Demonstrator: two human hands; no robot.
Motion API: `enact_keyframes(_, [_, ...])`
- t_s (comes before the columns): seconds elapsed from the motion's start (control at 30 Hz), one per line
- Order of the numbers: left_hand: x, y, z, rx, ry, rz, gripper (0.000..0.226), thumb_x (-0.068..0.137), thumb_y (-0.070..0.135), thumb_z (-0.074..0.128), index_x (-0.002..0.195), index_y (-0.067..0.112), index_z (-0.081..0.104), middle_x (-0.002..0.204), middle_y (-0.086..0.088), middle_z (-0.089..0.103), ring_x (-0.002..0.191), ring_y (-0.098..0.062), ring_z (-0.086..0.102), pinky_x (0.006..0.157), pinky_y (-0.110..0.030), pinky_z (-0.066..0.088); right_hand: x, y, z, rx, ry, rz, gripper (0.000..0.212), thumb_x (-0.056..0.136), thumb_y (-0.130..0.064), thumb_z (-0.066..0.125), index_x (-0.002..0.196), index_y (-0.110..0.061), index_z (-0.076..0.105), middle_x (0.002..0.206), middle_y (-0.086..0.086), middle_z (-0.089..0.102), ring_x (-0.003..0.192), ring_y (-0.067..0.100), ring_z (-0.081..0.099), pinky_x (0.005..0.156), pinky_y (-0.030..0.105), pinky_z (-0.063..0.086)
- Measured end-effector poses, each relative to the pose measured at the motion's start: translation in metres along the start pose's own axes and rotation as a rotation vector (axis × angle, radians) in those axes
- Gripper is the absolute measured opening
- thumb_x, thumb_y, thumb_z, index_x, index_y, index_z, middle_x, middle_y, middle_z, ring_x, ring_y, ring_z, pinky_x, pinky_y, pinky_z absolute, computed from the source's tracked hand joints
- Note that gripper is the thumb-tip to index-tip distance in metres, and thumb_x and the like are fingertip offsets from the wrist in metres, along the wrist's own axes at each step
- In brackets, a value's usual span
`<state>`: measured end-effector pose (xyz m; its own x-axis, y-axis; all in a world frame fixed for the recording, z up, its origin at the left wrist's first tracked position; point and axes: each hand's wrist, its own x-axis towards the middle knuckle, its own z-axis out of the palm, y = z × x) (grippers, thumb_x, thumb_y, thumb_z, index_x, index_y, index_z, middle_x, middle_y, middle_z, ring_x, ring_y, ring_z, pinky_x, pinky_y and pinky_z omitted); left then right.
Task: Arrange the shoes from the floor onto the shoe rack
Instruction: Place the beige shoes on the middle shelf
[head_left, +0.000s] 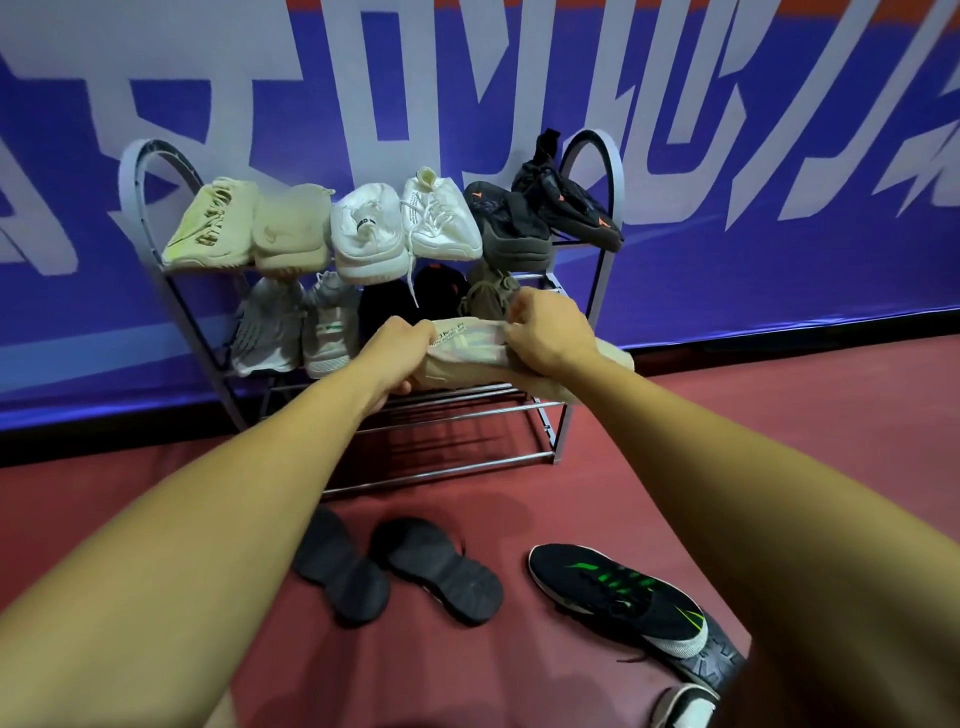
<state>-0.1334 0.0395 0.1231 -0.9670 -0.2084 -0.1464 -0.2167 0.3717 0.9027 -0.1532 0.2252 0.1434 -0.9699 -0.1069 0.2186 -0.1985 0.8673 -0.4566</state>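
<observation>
Two hands on one beige shoe (470, 348) at the centre of the frame, held sideways just in front of the middle shelf of the shoe rack (447, 462); touching the rails or not, impossible to tell. Left hand (402, 356) wrapped round the left end of it, fingers curled under the sole. Right hand (550, 332) gripping the upper edge towards the right end, fingers bent over the opening.

Six shoes along the top shelf: a yellowish pair (218, 223) at upper left, a white pair (369, 234) in the middle, a dark pair (514, 223) at the right, the far one tilted up against the frame. On the middle shelf, a grey pair (267, 327) at the left, black shoes (384, 306) behind the left hand, an olive shoe (488, 296) just behind the right hand.

Low in the frame, on the red floor (727, 441), two black soles-up shoes (439, 569) side by side, and at lower right a black shoe with green stripes (618, 597) lying over another sole.
</observation>
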Motion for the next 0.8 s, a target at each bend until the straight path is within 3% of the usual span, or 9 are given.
enact_keyframes(0.07, [0.002, -0.002, 0.003, -0.084, 0.044, -0.051, 0.026, 0.083, 0.030, 0.049, 0.093, 0.008, 0.059, 0.068, -0.008, 0.059, 0.052, -0.020, 0.050, 0.046, -0.023, 0.035, 0.000, -0.001, 0.001, 0.035, 0.039, -0.009, 0.022, 0.084, -0.023, 0.056, 0.103, -0.017, 0.065, 0.110, 0.011, 0.062, 0.101, 0.032, 0.059, 0.079, 0.037, 0.046])
enact_keyframes(0.2, [0.011, -0.010, 0.006, -0.234, 0.089, -0.147, 0.053, 0.075, 0.037, 0.052, 0.119, 0.007, 0.053, 0.093, -0.015, 0.070, 0.064, -0.024, 0.059, 0.043, -0.021, 0.040, -0.001, 0.002, 0.009, -0.016, 0.089, 0.032, 0.031, 0.088, -0.037, 0.055, 0.110, -0.016, 0.064, 0.117, 0.012, 0.058, 0.110, 0.032, 0.055, 0.087, 0.042, 0.044])
enact_keyframes(0.3, [0.010, -0.008, 0.006, -0.381, 0.069, -0.194, 0.048, 0.078, 0.031, 0.052, 0.121, 0.008, 0.055, 0.096, -0.016, 0.071, 0.058, -0.026, 0.064, 0.039, -0.019, 0.038, -0.001, 0.002, 0.014, 0.149, 0.111, 0.157, 0.043, 0.089, -0.049, 0.053, 0.105, -0.010, 0.058, 0.110, 0.013, 0.061, 0.102, 0.034, 0.058, 0.077, 0.041, 0.048])
enact_keyframes(0.4, [0.003, 0.003, 0.009, -0.533, -0.036, -0.232, 0.033, 0.085, 0.022, 0.049, 0.114, 0.012, 0.061, 0.084, -0.011, 0.069, 0.056, -0.025, 0.066, 0.040, -0.017, 0.037, -0.001, 0.000, 0.018, 0.398, -0.044, 0.216, 0.050, 0.089, -0.056, 0.054, 0.082, -0.007, 0.060, 0.088, 0.011, 0.065, 0.089, 0.037, 0.065, 0.073, 0.043, 0.051])
enact_keyframes(0.47, [0.000, 0.010, 0.014, -0.618, -0.118, -0.246, 0.032, 0.086, 0.023, 0.053, 0.115, 0.012, 0.062, 0.088, -0.010, 0.071, 0.058, -0.024, 0.069, 0.043, -0.018, 0.041, -0.003, -0.003, 0.020, 0.599, -0.125, 0.195, 0.048, 0.089, -0.053, 0.059, 0.090, -0.005, 0.061, 0.083, 0.009, 0.065, 0.079, 0.033, 0.067, 0.069, 0.043, 0.054])
enact_keyframes(0.53, [-0.001, 0.013, 0.020, -0.652, -0.165, -0.221, 0.036, 0.087, 0.028, 0.059, 0.120, 0.013, 0.063, 0.095, -0.009, 0.071, 0.066, -0.023, 0.070, 0.047, -0.020, 0.044, -0.004, -0.004, 0.016, 0.729, -0.142, 0.220, 0.053, 0.090, -0.051, 0.062, 0.105, -0.001, 0.060, 0.086, 0.005, 0.065, 0.067, 0.019, 0.061, 0.057, 0.029, 0.045])
enact_keyframes(0.7, [0.006, 0.010, 0.035, -0.416, -0.173, -0.122, 0.057, 0.078, 0.053, 0.071, 0.121, 0.019, 0.055, 0.106, -0.002, 0.072, 0.085, -0.018, 0.067, 0.055, -0.023, 0.046, 0.001, 0.011, 0.011, 0.883, -0.280, 0.285, 0.055, 0.075, -0.052, 0.071, 0.105, -0.007, 0.067, 0.081, 0.000, 0.055, 0.062, 0.011, 0.049, 0.054, 0.026, 0.036])
enact_keyframes(0.8, [0.008, 0.006, 0.045, -0.235, -0.198, -0.066, 0.051, 0.080, 0.058, 0.070, 0.109, 0.020, 0.052, 0.106, 0.000, 0.070, 0.083, -0.012, 0.067, 0.056, -0.021, 0.044, 0.004, 0.026, 0.009, 0.978, -0.282, 0.352, 0.021, 0.080, -0.027, 0.067, 0.095, -0.012, 0.066, 0.082, 0.006, 0.053, 0.054, 0.009, 0.045, 0.048, 0.023, 0.033])
